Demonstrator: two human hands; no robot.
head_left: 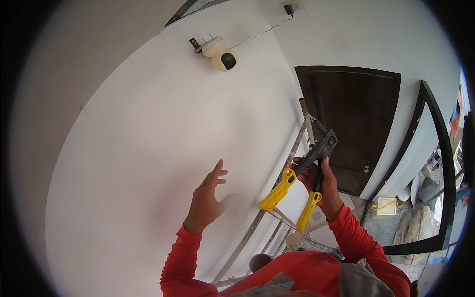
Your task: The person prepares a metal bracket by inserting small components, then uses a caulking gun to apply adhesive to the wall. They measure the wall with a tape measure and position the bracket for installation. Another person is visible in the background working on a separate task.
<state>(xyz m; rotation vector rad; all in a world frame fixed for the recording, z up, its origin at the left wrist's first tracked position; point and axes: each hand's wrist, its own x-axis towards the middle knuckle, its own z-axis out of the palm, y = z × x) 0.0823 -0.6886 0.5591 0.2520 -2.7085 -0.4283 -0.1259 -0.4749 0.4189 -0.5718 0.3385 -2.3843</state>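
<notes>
My right hand (330, 192) is wrapped around a hand riveter (310, 161) with a dark metal head and two yellow-gripped handles. Its handles are spread apart, and the head points up and away toward the dark door. To the left, my left hand (202, 204) is raised in front of the white wall (123, 163), empty. The fingers of that hand are stretched out and apart; I cannot tell whether they touch the wall.
A worn metal scaffold frame (246, 238) runs beside the wall, just behind the riveter. High up is a cream security camera (217, 52), its cable leading to a plug (288, 10). A dark brown door (351, 123) and a black-framed opening (447, 173) lie to the right.
</notes>
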